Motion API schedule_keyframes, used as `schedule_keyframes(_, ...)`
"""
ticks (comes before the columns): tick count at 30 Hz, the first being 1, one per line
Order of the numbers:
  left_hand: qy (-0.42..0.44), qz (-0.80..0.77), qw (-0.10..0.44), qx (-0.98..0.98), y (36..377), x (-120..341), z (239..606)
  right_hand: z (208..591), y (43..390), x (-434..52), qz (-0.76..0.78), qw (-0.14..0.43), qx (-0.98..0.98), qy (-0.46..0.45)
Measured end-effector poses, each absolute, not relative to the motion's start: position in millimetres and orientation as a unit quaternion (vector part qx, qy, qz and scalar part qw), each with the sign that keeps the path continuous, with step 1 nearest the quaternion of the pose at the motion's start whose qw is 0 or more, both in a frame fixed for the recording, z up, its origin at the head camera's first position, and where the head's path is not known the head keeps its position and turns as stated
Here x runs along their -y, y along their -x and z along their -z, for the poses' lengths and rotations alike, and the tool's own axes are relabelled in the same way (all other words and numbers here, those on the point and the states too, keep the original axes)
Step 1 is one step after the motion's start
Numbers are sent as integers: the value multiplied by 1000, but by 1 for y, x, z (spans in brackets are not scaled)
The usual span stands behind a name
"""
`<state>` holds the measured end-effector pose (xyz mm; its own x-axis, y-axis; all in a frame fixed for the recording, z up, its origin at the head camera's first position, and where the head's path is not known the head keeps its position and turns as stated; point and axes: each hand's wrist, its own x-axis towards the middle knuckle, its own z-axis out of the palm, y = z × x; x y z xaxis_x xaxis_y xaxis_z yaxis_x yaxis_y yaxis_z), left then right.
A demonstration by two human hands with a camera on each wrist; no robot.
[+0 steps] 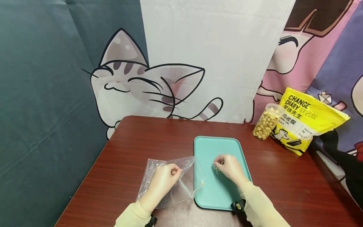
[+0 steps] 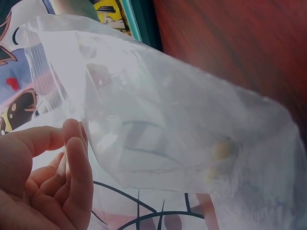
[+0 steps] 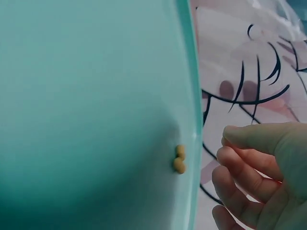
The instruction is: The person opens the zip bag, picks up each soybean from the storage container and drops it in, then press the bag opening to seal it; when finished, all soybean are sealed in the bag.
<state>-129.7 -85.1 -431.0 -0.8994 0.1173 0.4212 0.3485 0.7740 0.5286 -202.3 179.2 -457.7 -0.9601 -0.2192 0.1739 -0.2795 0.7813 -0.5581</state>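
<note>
The left hand (image 1: 164, 178) pinches a clear plastic bag (image 1: 181, 193), mouth facing right toward the right hand (image 1: 229, 167), whose fingertips nearly meet, contents unclear, near small yellow-brown pieces (image 3: 179, 166).

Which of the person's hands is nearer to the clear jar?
Right: the right hand is over the teal tray, nearer the camera and left of the jar; the left hand pinches the clear bag, farther left.
</note>
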Motion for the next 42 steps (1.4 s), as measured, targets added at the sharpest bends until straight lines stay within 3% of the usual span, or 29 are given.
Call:
schedule_keyframes(6, 126, 313, 183, 923, 129, 85, 431, 448, 189, -170, -320, 92, 927, -172)
schedule_keyframes(15, 123, 315, 180, 924, 130, 85, 430, 435, 178, -156, -386, 169, 849, -318)
schedule_keyframes(22, 123, 311, 179, 925, 131, 84, 430, 432, 174, -148, -369, 169, 831, -379)
schedule_keyframes(42, 122, 316, 175, 924, 128, 84, 430, 438, 179, -162, -383, 174, 850, -318)
